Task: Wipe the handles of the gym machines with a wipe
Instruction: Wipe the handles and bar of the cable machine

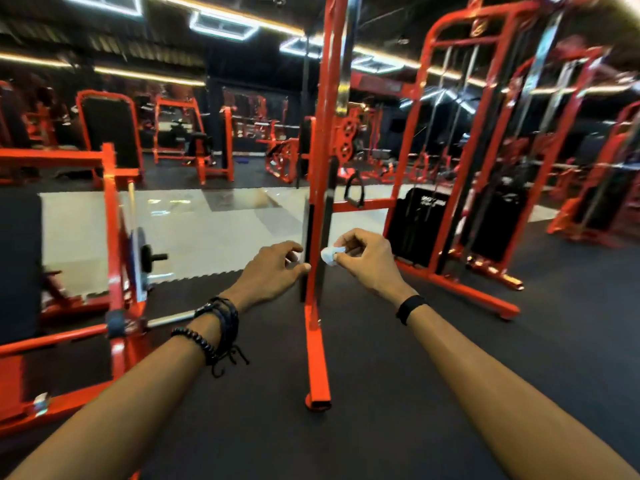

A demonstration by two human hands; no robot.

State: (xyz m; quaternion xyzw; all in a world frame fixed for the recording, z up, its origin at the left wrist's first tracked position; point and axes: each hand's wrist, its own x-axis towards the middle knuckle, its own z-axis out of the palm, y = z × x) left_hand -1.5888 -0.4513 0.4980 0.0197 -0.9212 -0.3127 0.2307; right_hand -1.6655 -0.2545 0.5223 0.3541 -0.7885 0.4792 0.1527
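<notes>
Wipe point(329, 255) pinched in right hand point(363, 258) at frame center; left hand point(273, 268) loosely curled, empty, beside orange post point(320, 168).

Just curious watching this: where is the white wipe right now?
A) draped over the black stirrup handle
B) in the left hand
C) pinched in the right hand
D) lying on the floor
C: the white wipe sits pinched in the right hand, near the orange post.

Commercial gym floor, indoors.
Orange steel machines are filling the room: cable station point(464, 161) with black weight stack point(415, 230), stirrup handle point(354, 190) hanging, plate-loaded rig point(117, 244), rubber mat flooring point(381, 393), LED strips glowing overhead.
</notes>
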